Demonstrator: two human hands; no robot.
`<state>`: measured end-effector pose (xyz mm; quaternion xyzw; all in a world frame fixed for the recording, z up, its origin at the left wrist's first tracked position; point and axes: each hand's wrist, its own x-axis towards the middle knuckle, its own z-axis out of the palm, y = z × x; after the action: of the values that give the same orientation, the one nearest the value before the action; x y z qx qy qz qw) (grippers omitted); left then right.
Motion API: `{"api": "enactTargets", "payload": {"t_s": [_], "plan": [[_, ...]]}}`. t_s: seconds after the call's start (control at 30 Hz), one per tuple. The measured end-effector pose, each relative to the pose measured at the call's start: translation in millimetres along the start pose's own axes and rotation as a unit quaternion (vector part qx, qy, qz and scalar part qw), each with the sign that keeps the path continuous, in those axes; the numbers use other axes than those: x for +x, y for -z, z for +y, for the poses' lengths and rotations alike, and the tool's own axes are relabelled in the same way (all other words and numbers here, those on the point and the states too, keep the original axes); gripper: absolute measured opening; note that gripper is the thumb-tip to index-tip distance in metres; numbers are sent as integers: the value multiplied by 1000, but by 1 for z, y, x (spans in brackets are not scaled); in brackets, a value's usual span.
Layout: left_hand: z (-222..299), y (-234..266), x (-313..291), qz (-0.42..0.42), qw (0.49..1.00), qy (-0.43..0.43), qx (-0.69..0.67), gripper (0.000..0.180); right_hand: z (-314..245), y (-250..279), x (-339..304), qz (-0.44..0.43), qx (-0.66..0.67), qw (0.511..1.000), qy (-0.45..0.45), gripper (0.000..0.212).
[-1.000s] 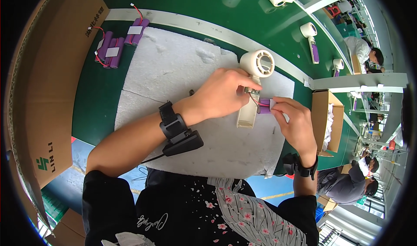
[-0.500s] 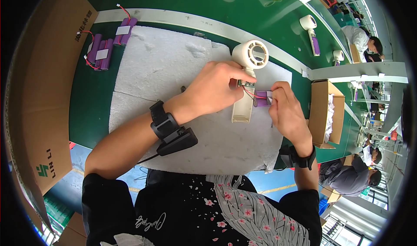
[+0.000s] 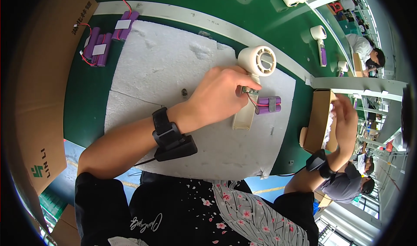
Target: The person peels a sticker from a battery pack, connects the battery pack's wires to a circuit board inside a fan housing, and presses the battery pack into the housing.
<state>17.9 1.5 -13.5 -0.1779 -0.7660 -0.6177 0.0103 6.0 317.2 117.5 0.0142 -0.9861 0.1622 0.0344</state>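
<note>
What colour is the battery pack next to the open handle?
The battery pack is purple with a grey patch, best seen in the head view.

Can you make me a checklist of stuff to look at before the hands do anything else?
1. Left hand on the white fan: ok, fingers at its handle.
2. Purple battery pack resting on the foam board: ok, beside the handle.
3. Handle covered: not ok, its hollow inside shows.
4. Wire plug pushed in: cannot tell; fingers hide where the red wire ends.
5. Right hand back at the fan: not ok, it's at the small cardboard box.
6. Right hand holding something: cannot tell, it's blurry.
</note>
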Motion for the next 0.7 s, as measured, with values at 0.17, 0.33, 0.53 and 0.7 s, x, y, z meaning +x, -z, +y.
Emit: {"api": "enactTargets", "payload": {"t_s": [0.17,0.33,0.53,0.7], "plan": [[4,9,1,-15,1000,1,-10,26,-40,-26,122,-24,123,982,140,30],[7,14,0,-19,1000,13,-4,25,-24,-94,260,37,-35,985,165,43],[2,2,0,-1,1000,-16,-1,32,36,-137,375,107,-190,938,269,68],[4,2,-3,-14,1000,-9,-13,30,62,-141,395,71,-80,982,157,56]]}}
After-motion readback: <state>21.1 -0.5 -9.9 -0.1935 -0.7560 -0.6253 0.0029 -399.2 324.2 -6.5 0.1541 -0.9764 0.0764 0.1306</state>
